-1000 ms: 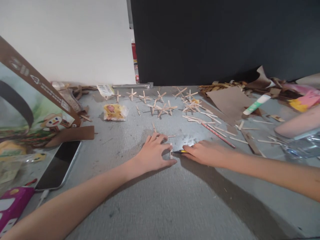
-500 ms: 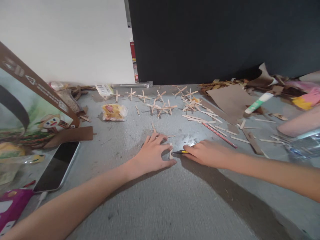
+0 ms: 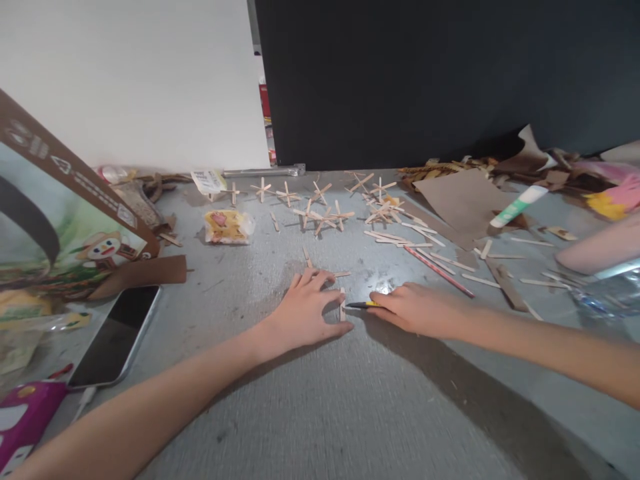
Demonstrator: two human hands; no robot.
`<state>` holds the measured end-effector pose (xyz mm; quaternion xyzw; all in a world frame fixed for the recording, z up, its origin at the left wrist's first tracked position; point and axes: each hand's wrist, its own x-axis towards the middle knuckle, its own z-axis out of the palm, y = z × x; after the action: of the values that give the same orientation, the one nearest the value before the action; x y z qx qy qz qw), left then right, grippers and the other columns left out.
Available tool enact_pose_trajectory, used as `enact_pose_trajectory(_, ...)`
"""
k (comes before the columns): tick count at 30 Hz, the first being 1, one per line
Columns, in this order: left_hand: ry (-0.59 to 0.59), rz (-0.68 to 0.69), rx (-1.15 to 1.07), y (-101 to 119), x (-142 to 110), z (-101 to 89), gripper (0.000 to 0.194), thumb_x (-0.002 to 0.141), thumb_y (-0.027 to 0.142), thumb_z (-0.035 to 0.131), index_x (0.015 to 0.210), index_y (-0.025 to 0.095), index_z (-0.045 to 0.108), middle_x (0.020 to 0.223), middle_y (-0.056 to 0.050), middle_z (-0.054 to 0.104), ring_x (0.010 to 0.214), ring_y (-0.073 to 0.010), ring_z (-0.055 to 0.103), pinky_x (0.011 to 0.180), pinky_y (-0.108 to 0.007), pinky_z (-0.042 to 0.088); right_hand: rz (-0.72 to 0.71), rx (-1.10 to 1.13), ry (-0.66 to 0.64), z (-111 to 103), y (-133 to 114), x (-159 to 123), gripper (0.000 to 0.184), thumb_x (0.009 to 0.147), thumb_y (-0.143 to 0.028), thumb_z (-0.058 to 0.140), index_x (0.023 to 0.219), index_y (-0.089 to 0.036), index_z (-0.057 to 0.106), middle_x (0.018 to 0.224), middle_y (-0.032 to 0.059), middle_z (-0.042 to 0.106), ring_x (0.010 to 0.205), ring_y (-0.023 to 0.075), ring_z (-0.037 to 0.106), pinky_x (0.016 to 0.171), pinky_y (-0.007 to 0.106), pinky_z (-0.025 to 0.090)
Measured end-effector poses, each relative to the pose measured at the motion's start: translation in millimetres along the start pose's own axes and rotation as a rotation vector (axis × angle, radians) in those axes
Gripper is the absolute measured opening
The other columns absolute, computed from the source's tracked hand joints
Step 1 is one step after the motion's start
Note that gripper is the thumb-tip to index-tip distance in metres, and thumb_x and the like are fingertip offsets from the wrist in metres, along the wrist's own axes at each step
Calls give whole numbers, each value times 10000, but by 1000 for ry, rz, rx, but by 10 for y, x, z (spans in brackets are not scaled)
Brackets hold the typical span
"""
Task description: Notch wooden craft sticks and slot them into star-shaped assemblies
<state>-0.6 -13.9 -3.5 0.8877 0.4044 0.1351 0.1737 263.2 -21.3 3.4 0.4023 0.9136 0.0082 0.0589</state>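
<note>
My left hand [image 3: 309,308] lies over the grey surface, its thumb and a finger at the two ends of a short wooden craft stick [image 3: 343,308], pinning it down. In my right hand [image 3: 407,307] is a craft knife [image 3: 369,305] with a yellow handle and a dark blade. The blade's tip is at the stick's right side; whether it cuts into the wood I cannot tell. Just beyond my left fingers lie another craft stick [image 3: 307,256] and a second one [image 3: 342,274], partly hidden by the hand.
Several star-shaped stick pieces [image 3: 327,217] stand farther back. Loose sticks [image 3: 393,238] and a red pencil [image 3: 439,271] lie at the right, near brown cardboard [image 3: 457,203] and a glue stick [image 3: 519,206]. A snack packet [image 3: 229,227], phone [image 3: 115,337] and printed bag [image 3: 75,200] are at the left.
My right hand and the knife have shifted very slightly right, the blade tip moving a little along with them. My left hand stays on the stick.
</note>
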Motion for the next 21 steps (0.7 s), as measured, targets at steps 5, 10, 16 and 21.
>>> enact_pose_trajectory(5, -3, -3, 7, 1, -1, 9, 452, 824, 596, 807, 1117, 254, 772, 1411, -106, 606, 1387, -381, 465, 1130, -556, 417, 18, 1, 7, 34, -22, -60, 240, 1084, -325, 519, 1047, -192, 715, 662, 22, 706, 538, 165, 620, 532, 291, 194)
enact_pose_trajectory(10, 7, -12, -8, 9, 0, 10, 443, 812, 598, 819, 1094, 260, 772, 1404, -102, 614, 1396, -381, 467, 1146, -577, 404, 27, -23, 26, 53, -67, -60, 253, 1088, -336, 508, 1003, -195, 700, 649, 27, 706, 545, 178, 643, 541, 312, 145)
enact_pose_trajectory(16, 32, -13, -27, 18, -7, 26, 442, 806, 608, 822, 1070, 256, 775, 1382, -107, 627, 1396, -373, 472, 1144, -568, 412, 20, -30, 27, 62, -76, -62, 274, 1096, -360, 495, 1021, -197, 702, 652, 30, 718, 523, 172, 624, 543, 311, 135)
enact_pose_trajectory(21, 33, -13, -25, 25, -8, 26, 438, 808, 613, 818, 1063, 260, 773, 1386, -106, 620, 1399, -375, 464, 1145, -571, 410, 36, -43, 3, 29, -98, -50, 256, 1084, -351, 520, 1038, -205, 725, 648, 34, 717, 516, 177, 615, 535, 306, 135)
